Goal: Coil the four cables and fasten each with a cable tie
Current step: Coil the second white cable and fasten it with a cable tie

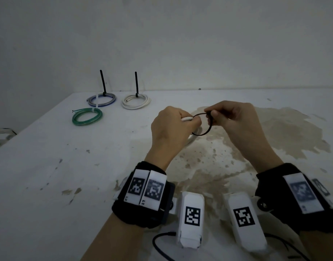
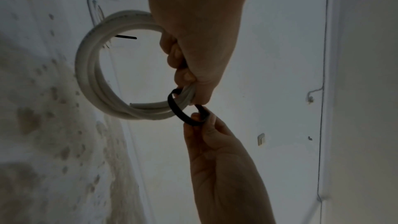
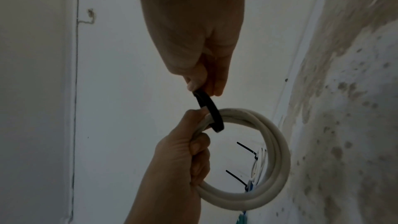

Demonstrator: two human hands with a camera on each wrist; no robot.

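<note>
My left hand grips a coiled white cable above the table; the coil hangs below the fist. A black cable tie loops round the coil's strands beside the left fingers. My right hand pinches the tie where the loop closes, thumb and forefinger on the strap. Three tied coils lie at the back left: a blue one, a white one, a green one.
The white table carries a wide brownish stain under and right of my hands. A wall stands right behind the table's back edge. Black tie tails stick up from the two rear coils.
</note>
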